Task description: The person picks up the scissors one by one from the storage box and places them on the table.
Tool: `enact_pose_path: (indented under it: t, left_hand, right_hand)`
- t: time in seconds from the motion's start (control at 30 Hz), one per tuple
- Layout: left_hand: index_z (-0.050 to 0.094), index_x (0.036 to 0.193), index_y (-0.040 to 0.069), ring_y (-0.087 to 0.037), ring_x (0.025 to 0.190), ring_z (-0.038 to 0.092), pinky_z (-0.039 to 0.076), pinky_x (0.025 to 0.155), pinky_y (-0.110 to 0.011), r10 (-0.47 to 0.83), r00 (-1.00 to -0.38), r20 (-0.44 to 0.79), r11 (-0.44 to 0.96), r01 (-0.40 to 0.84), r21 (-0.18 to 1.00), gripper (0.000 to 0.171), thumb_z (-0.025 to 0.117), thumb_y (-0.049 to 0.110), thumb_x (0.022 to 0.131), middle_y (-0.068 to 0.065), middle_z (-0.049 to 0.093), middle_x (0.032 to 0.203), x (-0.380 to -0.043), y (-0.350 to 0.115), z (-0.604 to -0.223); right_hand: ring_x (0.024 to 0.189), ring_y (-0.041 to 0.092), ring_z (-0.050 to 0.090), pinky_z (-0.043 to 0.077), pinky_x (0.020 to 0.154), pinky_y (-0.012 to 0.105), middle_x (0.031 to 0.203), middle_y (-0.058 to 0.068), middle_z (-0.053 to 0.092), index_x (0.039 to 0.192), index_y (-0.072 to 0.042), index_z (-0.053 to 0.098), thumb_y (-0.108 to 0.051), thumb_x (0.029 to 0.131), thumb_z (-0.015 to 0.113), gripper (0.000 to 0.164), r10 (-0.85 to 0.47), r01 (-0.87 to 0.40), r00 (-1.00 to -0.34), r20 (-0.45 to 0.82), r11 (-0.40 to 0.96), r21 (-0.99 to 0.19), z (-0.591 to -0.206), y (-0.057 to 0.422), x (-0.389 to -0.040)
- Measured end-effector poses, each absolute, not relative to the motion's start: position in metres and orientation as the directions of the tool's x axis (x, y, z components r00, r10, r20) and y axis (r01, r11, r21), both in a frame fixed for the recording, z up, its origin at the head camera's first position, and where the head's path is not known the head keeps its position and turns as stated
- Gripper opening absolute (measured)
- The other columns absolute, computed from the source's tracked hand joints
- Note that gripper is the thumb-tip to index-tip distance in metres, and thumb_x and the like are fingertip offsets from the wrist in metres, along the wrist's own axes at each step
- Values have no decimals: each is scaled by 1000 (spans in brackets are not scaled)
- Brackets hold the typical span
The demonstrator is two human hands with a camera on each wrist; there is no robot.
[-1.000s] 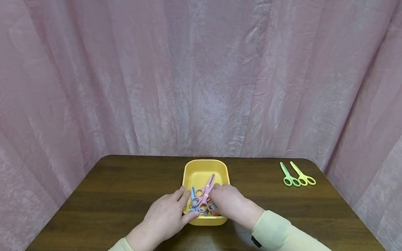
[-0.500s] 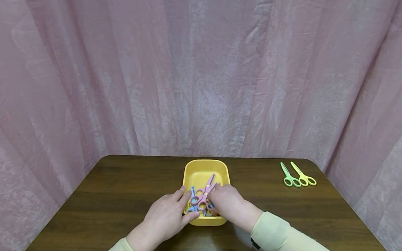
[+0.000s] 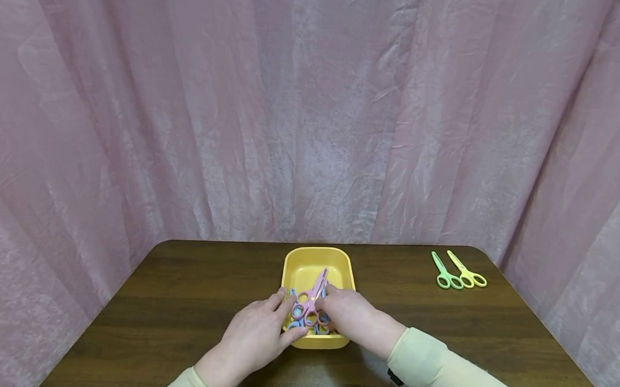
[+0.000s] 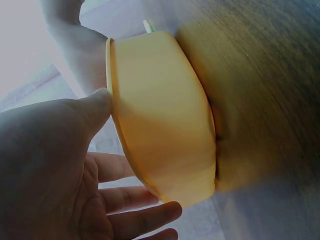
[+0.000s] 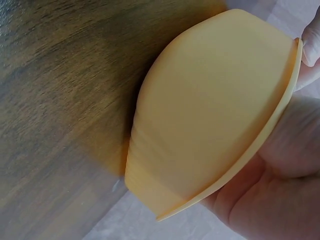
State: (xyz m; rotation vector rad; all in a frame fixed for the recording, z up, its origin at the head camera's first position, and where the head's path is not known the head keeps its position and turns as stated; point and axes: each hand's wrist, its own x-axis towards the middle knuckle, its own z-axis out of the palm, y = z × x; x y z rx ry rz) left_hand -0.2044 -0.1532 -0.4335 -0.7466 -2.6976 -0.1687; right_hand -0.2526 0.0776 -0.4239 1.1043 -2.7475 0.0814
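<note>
A yellow plastic bin (image 3: 321,342) stands on the table with several small scissors heaped in its near half. Pink scissors (image 3: 313,298) lie on top, blades pointing away; blue scissors (image 3: 294,325) show partly beneath. My left hand (image 3: 254,334) rests at the bin's near left corner, its thumb touching the rim and its fingers extended along the side, as the left wrist view shows. Over the right rim reaches my right hand (image 3: 354,315), its fingertips down among the scissors beside the pink pair. The bin wall (image 5: 215,100) hides those fingers in the right wrist view.
Green scissors (image 3: 438,262) and yellow scissors (image 3: 457,261) lie side by side at the back right of the dark wooden table (image 3: 207,275). Pink curtains (image 3: 313,113) hang behind and at both sides.
The pink scissors have shifted slightly left in the bin and turned more upright. My right hand's fingers have moved a little left among the scissors. The left hand stays put.
</note>
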Motion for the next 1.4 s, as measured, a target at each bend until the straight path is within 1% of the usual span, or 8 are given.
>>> enact_pose_path:
  t: [0.07, 0.2, 0.4, 0.5, 0.63, 0.87, 1.1, 1.4]
  left_hand:
    - [67, 151, 12, -37, 113, 76, 60, 99, -50, 478, -807, 348, 855, 518, 26, 67, 68, 61, 105, -21, 68, 146, -204, -153, -434]
    - [67, 150, 12, -37, 114, 76, 60, 99, -50, 478, -807, 347, 854, 519, 31, 67, 68, 61, 105, -21, 68, 146, -204, -153, -434]
    - [69, 149, 12, -37, 113, 76, 60, 98, -50, 478, -804, 354, 855, 519, 24, 66, 69, 60, 105, -21, 68, 146, -204, -154, -434]
    - [69, 149, 12, -37, 112, 77, 60, 98, -50, 476, -802, 360, 855, 517, 21, 65, 70, 60, 104, -21, 68, 145, -205, -154, -435]
    - [69, 148, 10, -37, 114, 76, 60, 99, -50, 479, -798, 365, 853, 521, 19, 66, 69, 60, 105, -21, 68, 145, -205, -154, -435]
    - [68, 150, 11, -36, 114, 76, 60, 99, -50, 484, -799, 357, 852, 523, 17, 67, 67, 61, 106, -21, 68, 146, -206, -154, -433]
    - [68, 150, 12, -36, 111, 77, 60, 97, -50, 486, -793, 366, 850, 527, 12, 66, 67, 60, 106, -20, 68, 145, -207, -154, -433]
    - [67, 151, 12, -37, 113, 77, 60, 98, -50, 482, -800, 358, 852, 522, 21, 66, 68, 60, 105, -20, 68, 145, -207, -154, -433]
  right_hand:
    - [66, 18, 59, 56, 60, 38, 92, 4, 60, 95, -14, 79, -6, 78, 98, 27, -681, -692, -707, 191, 722, 15, -425, 77, -253]
    - [64, 18, 59, 56, 59, 38, 89, 5, 63, 97, -13, 79, -11, 80, 98, 25, -677, -686, -706, 208, 727, 37, -426, 77, -252]
    - [62, 18, 57, 54, 58, 38, 80, 3, 63, 91, -15, 77, -16, 79, 97, 23, -672, -665, -696, 252, 736, 125, -428, 76, -250]
    - [65, 19, 61, 54, 60, 37, 78, 3, 66, 89, -16, 75, -19, 80, 97, 23, -672, -643, -698, 248, 740, 197, -428, 75, -249]
    - [66, 19, 67, 55, 61, 38, 74, 2, 70, 88, -16, 73, -20, 82, 94, 23, -666, -623, -715, 212, 745, 239, -424, 73, -247]
    - [61, 16, 59, 55, 62, 40, 70, -2, 66, 88, -18, 73, -18, 84, 93, 20, -636, -620, -760, 135, 771, 144, -423, 73, -251]
    - [62, 16, 57, 54, 64, 41, 69, -4, 64, 86, -19, 74, -23, 85, 92, 19, -638, -635, -765, 90, 770, 64, -421, 73, -254]
    - [67, 17, 64, 52, 63, 41, 70, -6, 66, 85, -22, 76, -31, 85, 94, 20, -643, -644, -756, 121, 764, 38, -422, 74, -256]
